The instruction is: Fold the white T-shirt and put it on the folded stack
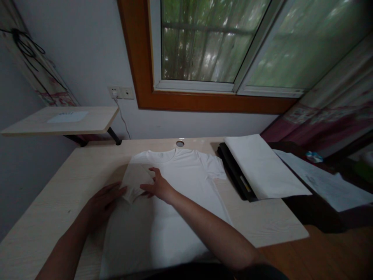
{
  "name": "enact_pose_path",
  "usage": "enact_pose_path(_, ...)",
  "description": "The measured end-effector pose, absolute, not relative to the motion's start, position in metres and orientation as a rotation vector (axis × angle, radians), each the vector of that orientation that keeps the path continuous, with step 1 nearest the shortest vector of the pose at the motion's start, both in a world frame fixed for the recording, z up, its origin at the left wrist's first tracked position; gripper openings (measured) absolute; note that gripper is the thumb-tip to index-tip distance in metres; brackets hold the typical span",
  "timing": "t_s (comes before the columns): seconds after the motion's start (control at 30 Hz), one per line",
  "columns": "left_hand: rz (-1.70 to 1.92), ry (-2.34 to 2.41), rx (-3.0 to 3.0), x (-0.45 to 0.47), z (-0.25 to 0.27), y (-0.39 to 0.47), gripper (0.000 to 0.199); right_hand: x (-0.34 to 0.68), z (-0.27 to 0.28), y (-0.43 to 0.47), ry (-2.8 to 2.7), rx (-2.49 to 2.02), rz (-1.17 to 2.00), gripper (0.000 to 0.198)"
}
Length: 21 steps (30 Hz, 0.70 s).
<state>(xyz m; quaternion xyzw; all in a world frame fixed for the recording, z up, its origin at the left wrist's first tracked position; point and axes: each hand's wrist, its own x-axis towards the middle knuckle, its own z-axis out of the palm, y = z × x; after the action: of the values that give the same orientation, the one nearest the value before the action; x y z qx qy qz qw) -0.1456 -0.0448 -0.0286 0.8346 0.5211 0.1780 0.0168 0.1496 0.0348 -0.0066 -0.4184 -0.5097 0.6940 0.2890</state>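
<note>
A white T-shirt (180, 217) lies spread on a pale wooden desk, its neckline toward the window. On the left, its sleeve (134, 181) is folded inward over the body of the shirt. My left hand (101, 204) rests at the shirt's left edge, fingers stretched out and fingertips touching the folded sleeve; its thumb is hard to make out. Over the sleeve's inner edge is my right hand (160, 186), thumb and fingers spread apart. The opposite sleeve (214, 166) lies outstretched to the right.
Right of the shirt, a white sheet (265, 167) covers a black flat object (236, 171). More paper (326, 179) lies on a dark surface beyond. A raised shelf (96, 123) stands at the back left. A cable hole (180, 144) is near the desk's back edge.
</note>
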Motion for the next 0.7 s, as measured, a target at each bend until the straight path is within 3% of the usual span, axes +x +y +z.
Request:
enact_pose_path(0.1,0.56,1.614,2.598,-0.147,-0.03,-0.045,0.053,0.151,0.002,0.031,-1.547,-1.129,1.822,0.095)
enact_pose_path(0.3,0.569,1.561,2.616,-0.146,-0.029,-0.044,0.052,0.147,0.001,0.031,-1.675,-1.179,1.778,0.043)
enact_pose_path(0.43,0.581,1.433,2.707,-0.144,-0.026,-0.043,0.053,0.152,0.002,0.034,-1.741,-1.286,1.761,0.034)
enact_pose_path(0.7,0.53,1.355,2.813,-0.144,-0.023,-0.04,0.05,0.158,0.024,0.025,-2.371,-1.495,0.815,0.028)
